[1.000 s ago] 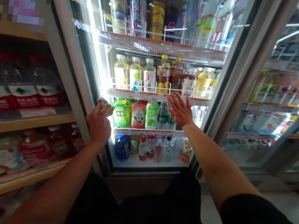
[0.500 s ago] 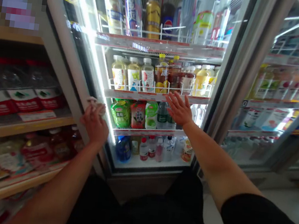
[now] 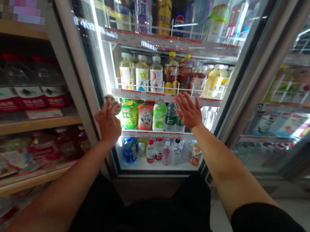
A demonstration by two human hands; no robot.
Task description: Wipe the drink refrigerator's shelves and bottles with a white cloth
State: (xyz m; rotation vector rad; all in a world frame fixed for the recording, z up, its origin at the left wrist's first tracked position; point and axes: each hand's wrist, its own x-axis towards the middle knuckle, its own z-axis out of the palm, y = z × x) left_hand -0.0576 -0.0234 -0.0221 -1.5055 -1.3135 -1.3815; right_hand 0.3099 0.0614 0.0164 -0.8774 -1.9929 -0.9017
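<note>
My left hand (image 3: 108, 125) is closed around a crumpled, pale cloth (image 3: 114, 103). It is at the left side of the glass door (image 3: 158, 176) of a lit drinks cooler, with the cloth up against the glass. My right hand (image 3: 190, 114) lies flat toward the same door, fingers spread, holding nothing. Behind its fingertips runs the price strip of a shelf (image 3: 143, 96). Seen through the glass between my hands are a green drink pack (image 3: 129, 114), a red drink pack (image 3: 145, 116) and a green-and-white bottle (image 3: 158, 117).
On the left stands a wooden-edged shelf (image 3: 27, 128) with red-labelled bottles (image 3: 26, 98). A metal door frame (image 3: 259, 76) separates this cooler from another glass-fronted one at right. My dark-clothed legs (image 3: 190, 196) are close below the door.
My left hand has slid right and slightly up with the cloth, from the door's edge onto the glass. My right hand stays nearly in place, while the view has shifted a little.
</note>
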